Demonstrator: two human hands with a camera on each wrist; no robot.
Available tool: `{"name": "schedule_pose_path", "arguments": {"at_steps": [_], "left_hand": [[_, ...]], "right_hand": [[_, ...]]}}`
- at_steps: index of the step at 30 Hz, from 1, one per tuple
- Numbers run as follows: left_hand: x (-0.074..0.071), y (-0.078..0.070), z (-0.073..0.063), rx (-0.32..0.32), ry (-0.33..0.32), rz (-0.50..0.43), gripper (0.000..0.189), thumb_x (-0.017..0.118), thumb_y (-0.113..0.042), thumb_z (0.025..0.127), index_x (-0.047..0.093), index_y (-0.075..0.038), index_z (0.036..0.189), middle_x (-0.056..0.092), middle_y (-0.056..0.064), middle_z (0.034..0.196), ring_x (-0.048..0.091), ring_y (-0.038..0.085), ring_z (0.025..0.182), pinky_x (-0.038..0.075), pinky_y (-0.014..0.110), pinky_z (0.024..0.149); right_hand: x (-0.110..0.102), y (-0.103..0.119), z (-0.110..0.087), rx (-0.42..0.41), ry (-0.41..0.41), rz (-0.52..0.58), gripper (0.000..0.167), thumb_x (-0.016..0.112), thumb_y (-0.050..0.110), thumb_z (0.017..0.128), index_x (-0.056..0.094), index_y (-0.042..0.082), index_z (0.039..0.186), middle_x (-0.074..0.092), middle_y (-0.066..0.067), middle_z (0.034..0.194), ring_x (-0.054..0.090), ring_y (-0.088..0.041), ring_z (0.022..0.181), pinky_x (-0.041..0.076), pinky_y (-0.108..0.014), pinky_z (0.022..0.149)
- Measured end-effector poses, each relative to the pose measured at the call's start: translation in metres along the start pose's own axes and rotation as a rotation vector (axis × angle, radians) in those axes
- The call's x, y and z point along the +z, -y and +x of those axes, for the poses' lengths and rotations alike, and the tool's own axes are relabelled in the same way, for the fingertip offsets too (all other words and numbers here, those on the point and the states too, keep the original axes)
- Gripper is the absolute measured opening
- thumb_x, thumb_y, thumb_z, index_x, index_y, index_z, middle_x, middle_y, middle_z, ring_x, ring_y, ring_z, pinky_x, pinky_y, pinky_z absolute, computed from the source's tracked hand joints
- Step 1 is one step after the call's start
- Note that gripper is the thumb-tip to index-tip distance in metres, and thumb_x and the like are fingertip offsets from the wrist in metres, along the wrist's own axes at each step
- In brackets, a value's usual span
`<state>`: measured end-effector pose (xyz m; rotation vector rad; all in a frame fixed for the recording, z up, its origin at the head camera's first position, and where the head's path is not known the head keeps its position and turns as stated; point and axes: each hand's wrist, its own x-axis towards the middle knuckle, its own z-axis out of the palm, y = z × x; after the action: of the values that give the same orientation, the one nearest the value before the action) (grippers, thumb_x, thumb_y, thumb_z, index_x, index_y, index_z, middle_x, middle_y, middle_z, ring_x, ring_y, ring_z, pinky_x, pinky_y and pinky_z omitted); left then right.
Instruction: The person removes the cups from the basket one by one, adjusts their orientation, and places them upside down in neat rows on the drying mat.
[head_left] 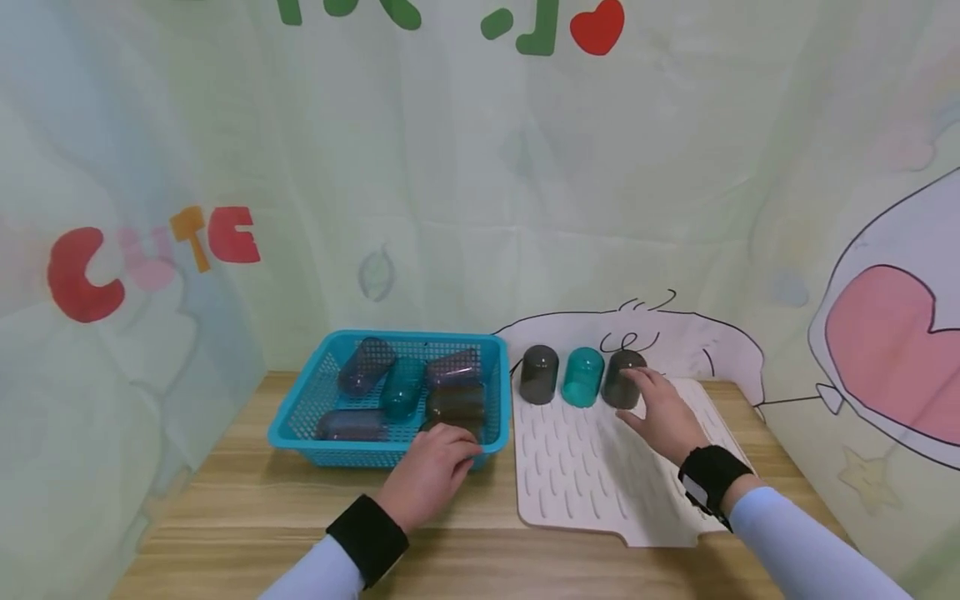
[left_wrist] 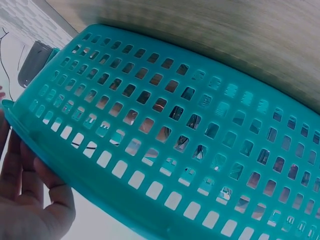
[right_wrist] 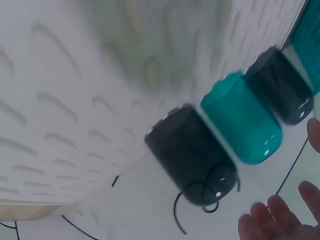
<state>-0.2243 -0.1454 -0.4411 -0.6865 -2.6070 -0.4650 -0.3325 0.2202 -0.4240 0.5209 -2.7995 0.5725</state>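
My right hand (head_left: 663,418) is beside the rightmost dark grey cup (head_left: 619,382), which stands upside down on a white ridged drainboard (head_left: 570,492). In the right wrist view its fingers (right_wrist: 280,220) are spread, with a gap to that cup. A teal cup (head_left: 582,379) and another dark grey cup (head_left: 538,377) stand upside down in the same row. My left hand (head_left: 429,475) is at the front right corner of a blue plastic basket (head_left: 337,454), loosely curved fingers over the rim near a brownish cup (head_left: 456,403). Its fingertips are partly hidden behind the rim.
Inside the basket lie several more see-through cups, among them a teal one (head_left: 402,390) and a purplish one (head_left: 365,367). The basket stands left of the drainboard on a wood-grain table (head_left: 247,525). A printed curtain (head_left: 450,183) hangs behind and at both sides.
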Motion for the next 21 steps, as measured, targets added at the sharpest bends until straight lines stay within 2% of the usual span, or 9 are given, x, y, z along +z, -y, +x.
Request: {"name": "schedule_pose_path", "arguments": {"at_steps": [7, 10, 13, 17, 21], "left_hand": [[-0.001, 0.000, 0.002, -0.027, 0.020, -0.001, 0.016, 0.077, -0.015, 0.091, 0.079, -0.018, 0.107, 0.072, -0.005, 0.110, 0.062, 0.017, 0.104, 0.053, 0.041, 0.086], [-0.002, -0.001, 0.002, -0.025, 0.025, 0.001, 0.016, 0.077, -0.016, 0.092, 0.078, -0.018, 0.107, 0.072, -0.005, 0.110, 0.062, 0.017, 0.105, 0.053, 0.042, 0.088], [-0.001, -0.001, 0.003, -0.015, 0.020, 0.008, 0.016, 0.077, -0.016, 0.092, 0.078, -0.018, 0.107, 0.072, -0.005, 0.110, 0.062, 0.017, 0.105, 0.053, 0.041, 0.087], [-0.001, -0.001, 0.002, -0.013, 0.013, 0.008, 0.015, 0.077, -0.016, 0.091, 0.078, -0.017, 0.106, 0.072, -0.005, 0.110, 0.062, 0.017, 0.104, 0.052, 0.040, 0.085], [-0.001, -0.001, 0.002, -0.013, 0.008, 0.008, 0.014, 0.077, -0.016, 0.091, 0.078, -0.017, 0.105, 0.072, -0.005, 0.109, 0.062, 0.017, 0.103, 0.053, 0.041, 0.086]], "right_hand": [[0.008, 0.026, -0.029, -0.018, 0.133, -0.026, 0.058, 0.080, 0.021, 0.089, 0.056, 0.010, 0.141, 0.060, -0.016, 0.138, 0.061, -0.036, 0.125, 0.053, -0.053, 0.102], [0.015, 0.033, -0.039, -0.029, 0.174, -0.041, 0.049, 0.081, 0.022, 0.088, 0.063, 0.012, 0.133, 0.066, -0.010, 0.130, 0.065, -0.030, 0.119, 0.055, -0.050, 0.100], [0.021, 0.037, -0.049, -0.031, 0.214, -0.045, 0.040, 0.082, 0.023, 0.087, 0.069, 0.014, 0.124, 0.070, -0.004, 0.117, 0.068, -0.023, 0.107, 0.058, -0.044, 0.093], [0.027, 0.040, -0.061, -0.041, 0.292, -0.013, 0.031, 0.083, 0.022, 0.085, 0.074, 0.014, 0.114, 0.070, 0.003, 0.097, 0.064, -0.013, 0.087, 0.057, -0.033, 0.078], [0.033, 0.042, -0.070, -0.043, 0.389, 0.034, 0.021, 0.081, 0.022, 0.087, 0.077, 0.015, 0.107, 0.065, 0.010, 0.087, 0.056, -0.008, 0.079, 0.053, -0.028, 0.071]]}}
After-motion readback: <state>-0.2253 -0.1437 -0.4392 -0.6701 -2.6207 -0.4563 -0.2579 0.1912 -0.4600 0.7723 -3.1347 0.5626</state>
